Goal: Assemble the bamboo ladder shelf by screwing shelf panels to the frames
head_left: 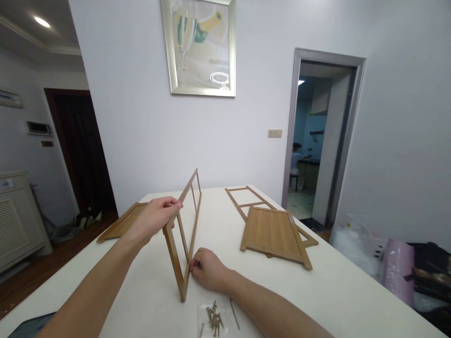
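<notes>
The left hand (153, 220) had its fingers clamped on the upper rail of a slatted wooden frame (183, 238), which stood on edge on the white bench (215, 220), left of the middle, its length running from near to far. The right hand (209, 270) was low at the right side of its bottom rail, toward the near end, with fingers curled in; whether they pinched anything could not be told.

Just nearer than the right hand lay a clear bag (227, 324) with loose-looking screws (214, 319), and a thin hex key (235, 314) beside them. To the right, a slatted wooden panel (271, 232) lay partly over a flat frame (252, 204), which reached toward the far edge. Another panel (121, 223) lay at the left, partly hidden behind the left arm. A dark flat object (28, 326) showed at the near left corner.
</notes>
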`<control>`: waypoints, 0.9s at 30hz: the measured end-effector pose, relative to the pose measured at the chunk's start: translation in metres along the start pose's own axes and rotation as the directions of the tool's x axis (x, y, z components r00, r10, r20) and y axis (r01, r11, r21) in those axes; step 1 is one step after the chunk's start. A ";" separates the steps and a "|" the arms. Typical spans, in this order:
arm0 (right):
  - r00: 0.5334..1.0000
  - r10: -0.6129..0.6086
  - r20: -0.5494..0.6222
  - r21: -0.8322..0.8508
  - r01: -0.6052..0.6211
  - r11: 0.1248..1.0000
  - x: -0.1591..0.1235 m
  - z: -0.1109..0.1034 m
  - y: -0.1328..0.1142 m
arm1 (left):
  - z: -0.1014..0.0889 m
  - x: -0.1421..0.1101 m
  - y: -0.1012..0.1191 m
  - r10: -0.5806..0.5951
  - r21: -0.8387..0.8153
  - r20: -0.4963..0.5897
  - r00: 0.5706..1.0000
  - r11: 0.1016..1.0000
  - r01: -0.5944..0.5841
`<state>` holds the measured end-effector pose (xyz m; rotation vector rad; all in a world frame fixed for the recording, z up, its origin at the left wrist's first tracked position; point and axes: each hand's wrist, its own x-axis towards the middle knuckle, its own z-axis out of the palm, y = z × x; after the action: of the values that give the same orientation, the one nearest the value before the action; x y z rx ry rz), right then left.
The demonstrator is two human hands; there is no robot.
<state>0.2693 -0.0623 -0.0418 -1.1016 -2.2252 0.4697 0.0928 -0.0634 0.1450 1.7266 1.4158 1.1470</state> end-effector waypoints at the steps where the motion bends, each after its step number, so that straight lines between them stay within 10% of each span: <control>1: 1.000 0.001 0.000 0.005 -0.001 1.000 0.000 0.000 0.000 | 0.001 -0.002 0.000 -0.005 -0.029 0.021 1.000 1.000 0.005; 15: 1.000 0.020 -0.022 0.037 -0.019 0.999 -0.001 0.004 0.004 | 0.019 -0.026 -0.007 0.064 -0.186 0.117 0.991 0.982 -0.042; 27: 0.999 0.027 -0.047 0.066 -0.024 0.998 -0.002 0.003 0.002 | 0.016 -0.039 -0.002 0.125 0.123 0.188 0.974 0.981 -0.150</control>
<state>0.2696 -0.0630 -0.0459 -1.0972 -2.1417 0.5180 0.1050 -0.0996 0.1275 1.9979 1.3077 0.9556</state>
